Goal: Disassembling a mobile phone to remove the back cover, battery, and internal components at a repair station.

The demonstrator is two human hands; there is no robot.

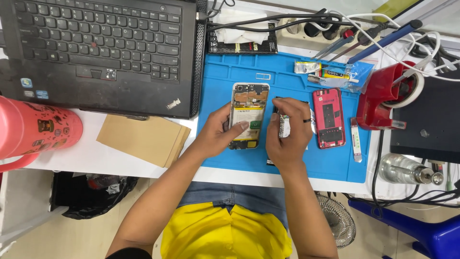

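Left hand [221, 132] grips an opened phone [247, 115] by its left edge, thumb across the lower part; the phone lies back-off on the blue mat [287, 165], insides showing. Right hand [287, 129], ring on one finger, is closed around a small part [282, 125] just right of the phone; what the part is cannot be told. A red back cover [328, 117] lies on the mat right of that hand. Laptop [96, 52] upper left, brown envelope [143, 139] below it. Red tape dispenser [385, 100] sits at the mat's right edge.
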